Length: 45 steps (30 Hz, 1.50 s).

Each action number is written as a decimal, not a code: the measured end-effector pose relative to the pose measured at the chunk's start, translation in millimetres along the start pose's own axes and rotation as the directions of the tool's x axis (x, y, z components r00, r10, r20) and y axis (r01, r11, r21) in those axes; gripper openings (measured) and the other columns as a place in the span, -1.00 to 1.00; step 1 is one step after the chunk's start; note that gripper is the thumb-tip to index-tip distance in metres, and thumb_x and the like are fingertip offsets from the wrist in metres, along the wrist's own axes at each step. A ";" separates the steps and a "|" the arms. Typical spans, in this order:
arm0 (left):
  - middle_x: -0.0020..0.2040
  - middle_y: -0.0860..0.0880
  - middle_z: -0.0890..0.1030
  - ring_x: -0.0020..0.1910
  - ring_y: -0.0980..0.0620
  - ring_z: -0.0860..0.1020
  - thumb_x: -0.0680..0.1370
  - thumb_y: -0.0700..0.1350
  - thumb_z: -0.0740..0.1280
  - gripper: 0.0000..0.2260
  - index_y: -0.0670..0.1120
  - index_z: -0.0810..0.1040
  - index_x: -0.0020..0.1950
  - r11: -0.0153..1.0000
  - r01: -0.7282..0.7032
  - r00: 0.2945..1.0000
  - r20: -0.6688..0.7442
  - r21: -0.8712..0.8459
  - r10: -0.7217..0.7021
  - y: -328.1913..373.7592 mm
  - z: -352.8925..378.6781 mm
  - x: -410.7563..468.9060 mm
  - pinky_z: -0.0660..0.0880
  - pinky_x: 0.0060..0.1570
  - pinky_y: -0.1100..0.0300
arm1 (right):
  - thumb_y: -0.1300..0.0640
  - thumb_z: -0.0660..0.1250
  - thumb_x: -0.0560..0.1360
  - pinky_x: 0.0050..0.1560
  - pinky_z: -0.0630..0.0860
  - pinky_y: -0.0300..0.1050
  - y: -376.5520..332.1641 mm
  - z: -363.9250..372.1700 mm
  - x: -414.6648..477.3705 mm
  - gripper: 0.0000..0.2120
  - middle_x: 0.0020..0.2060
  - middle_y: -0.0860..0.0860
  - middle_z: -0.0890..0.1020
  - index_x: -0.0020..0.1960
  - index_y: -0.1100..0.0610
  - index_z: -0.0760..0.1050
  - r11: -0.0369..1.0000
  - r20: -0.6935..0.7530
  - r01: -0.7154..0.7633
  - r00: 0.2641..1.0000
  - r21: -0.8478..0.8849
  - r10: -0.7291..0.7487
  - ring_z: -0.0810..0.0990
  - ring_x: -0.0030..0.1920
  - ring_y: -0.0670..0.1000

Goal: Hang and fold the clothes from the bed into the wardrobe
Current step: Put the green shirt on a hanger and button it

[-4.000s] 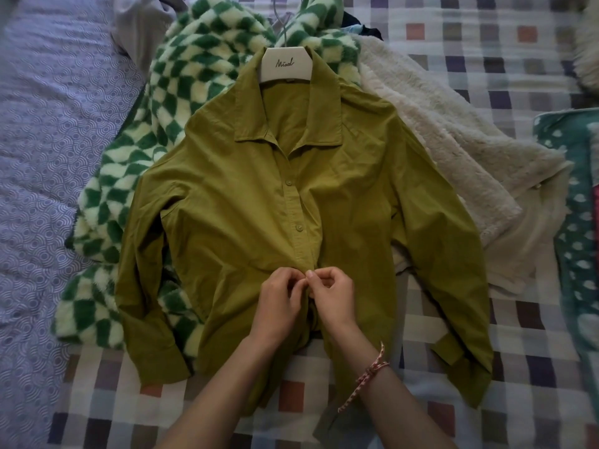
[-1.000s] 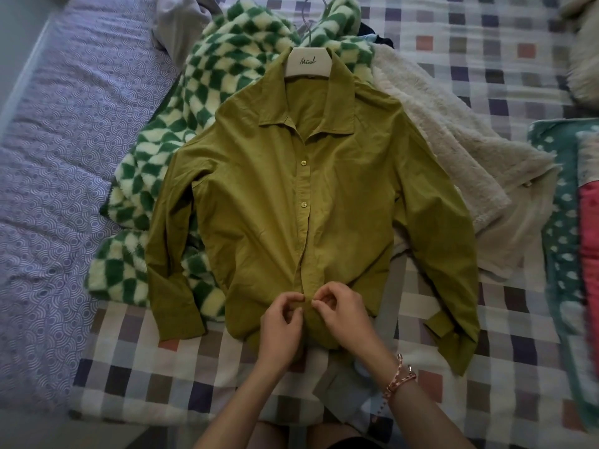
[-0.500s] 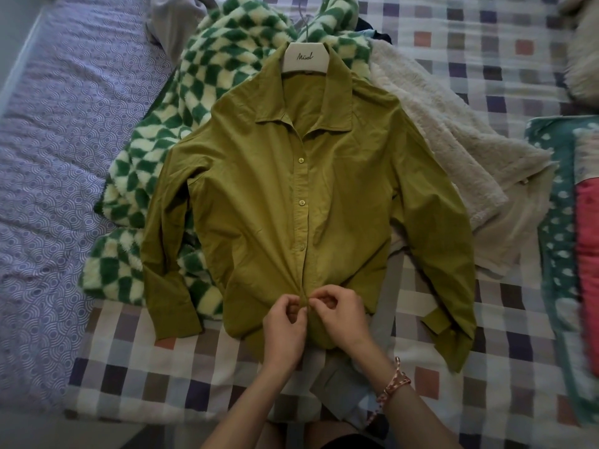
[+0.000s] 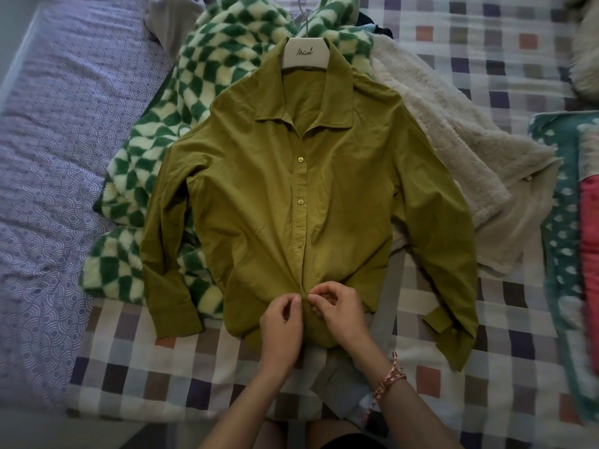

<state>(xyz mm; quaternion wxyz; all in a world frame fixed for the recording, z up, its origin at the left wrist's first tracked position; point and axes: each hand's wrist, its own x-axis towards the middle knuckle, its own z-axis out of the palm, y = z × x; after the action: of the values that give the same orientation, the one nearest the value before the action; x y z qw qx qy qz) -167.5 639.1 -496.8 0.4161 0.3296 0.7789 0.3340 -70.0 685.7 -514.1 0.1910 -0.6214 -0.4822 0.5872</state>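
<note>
Here, a shirt is lying front-up on its hanger, spreading over a checkered jacket and a cream fleece near the front edge of the bed. The left hand and right hand are working close together, fingertips pinching the shirt's button strip just above the hem, below three visible buttons.

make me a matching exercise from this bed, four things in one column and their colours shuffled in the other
1 shirt
2 hanger
3 fleece
4 bracelet

A white
B red and white
C olive green
D green and cream checks

Pairs: 1-C, 2-A, 3-D, 4-B
</note>
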 end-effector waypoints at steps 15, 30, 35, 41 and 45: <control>-0.24 -0.11 0.65 -0.29 0.10 0.65 0.50 -0.29 0.33 -0.95 -0.21 0.58 -0.11 0.855 0.376 0.916 0.281 -0.358 -0.285 14.2 -7.6 15.5 0.57 -0.31 0.32 | 0.35 0.30 0.49 -0.33 0.45 -0.41 -4.3 -8.9 1.3 -0.80 -0.32 -0.03 0.58 -0.20 0.09 0.52 0.983 0.082 -0.062 0.995 0.175 0.048 0.54 -0.40 -0.30; -0.24 0.13 0.52 -0.22 0.25 0.49 0.49 -0.21 0.37 -0.96 -0.10 0.58 -0.15 0.959 -0.159 0.986 0.086 0.232 0.143 0.5 4.3 21.6 0.39 -0.21 0.51 | 0.22 0.40 0.45 -0.21 0.55 -0.27 -3.0 11.4 0.8 -0.85 -0.32 -0.01 0.61 -0.26 0.06 0.49 0.981 -0.220 -0.120 0.963 0.154 0.152 0.61 -0.25 -0.05; -0.25 0.14 0.51 -0.23 0.27 0.49 0.47 -0.25 0.39 -0.94 -0.10 0.59 -0.16 0.958 -0.170 0.984 0.093 0.230 0.152 6.6 5.1 24.4 0.38 -0.20 0.53 | 0.26 0.37 0.46 -0.19 0.59 -0.13 0.1 16.2 1.4 -0.86 -0.29 0.10 0.63 -0.22 0.09 0.48 0.937 -0.279 -0.172 0.924 0.304 0.260 0.62 -0.25 0.03; -0.27 0.10 0.53 -0.25 0.23 0.50 0.50 -0.22 0.36 -0.93 -0.10 0.59 -0.17 0.960 -0.108 0.990 0.118 0.257 0.079 12.9 4.6 31.0 0.40 -0.25 0.51 | 0.35 0.31 0.49 -0.31 0.51 -0.31 -3.4 16.2 0.6 -0.84 -0.33 0.04 0.58 -0.20 0.13 0.46 0.878 -0.225 -0.204 0.919 0.433 0.324 0.55 -0.31 -0.06; -0.30 -0.02 0.62 -0.25 0.07 0.59 0.49 -0.20 0.37 -0.90 -0.12 0.61 -0.23 0.976 0.109 0.972 0.187 0.190 -0.145 9.5 0.8 40.8 0.54 -0.19 0.28 | 0.33 0.34 0.47 -0.19 0.55 -0.23 3.0 17.2 1.5 -0.81 -0.27 0.01 0.59 -0.19 0.06 0.46 0.951 -0.236 -0.170 0.944 0.257 0.232 0.58 -0.21 -0.02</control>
<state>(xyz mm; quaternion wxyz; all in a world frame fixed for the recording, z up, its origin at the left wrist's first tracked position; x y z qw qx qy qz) -182.4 677.0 -507.1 0.4817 0.3467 0.7794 0.2007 -84.8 679.9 -521.5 0.2638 -0.7134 -0.3138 0.5684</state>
